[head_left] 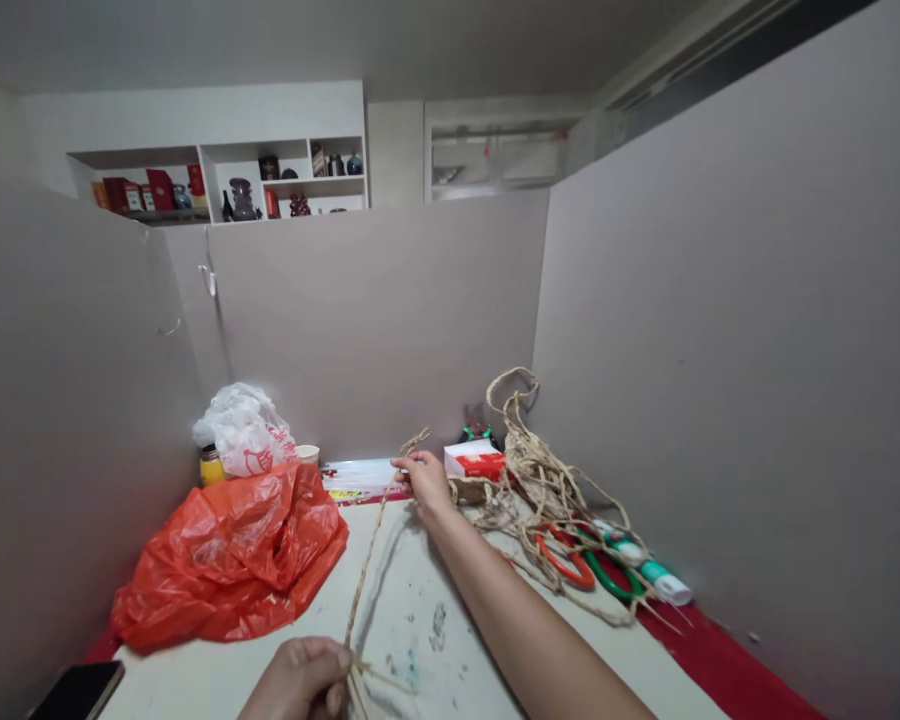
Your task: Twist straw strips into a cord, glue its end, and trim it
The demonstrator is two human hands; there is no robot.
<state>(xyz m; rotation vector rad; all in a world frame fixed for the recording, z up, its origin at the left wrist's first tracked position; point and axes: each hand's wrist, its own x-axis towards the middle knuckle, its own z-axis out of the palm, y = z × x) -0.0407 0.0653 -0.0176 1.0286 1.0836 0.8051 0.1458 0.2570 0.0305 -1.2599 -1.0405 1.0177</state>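
A thin braided straw cord (367, 555) stretches between my two hands above the pale work surface. My left hand (307, 675), low in the view, pinches the cord where the braid ends and loose strands (360, 690) fan out below the fingers. Farther away, my right hand (424, 480) is closed on the cord near its far end, and a short frayed tip (415, 440) sticks up past the fingers. To the right of my right arm lies a tangled heap of similar braided cord (540, 460).
A crumpled red plastic bag (232, 555) lies at left, with a white bag (244, 425) and yellow jar (211, 466) behind. A phone (79, 692) is near left. At right are orange (570, 565) and green rings (615, 580) and a white-green tube (664, 580). Grey partitions (390, 300) enclose the table.
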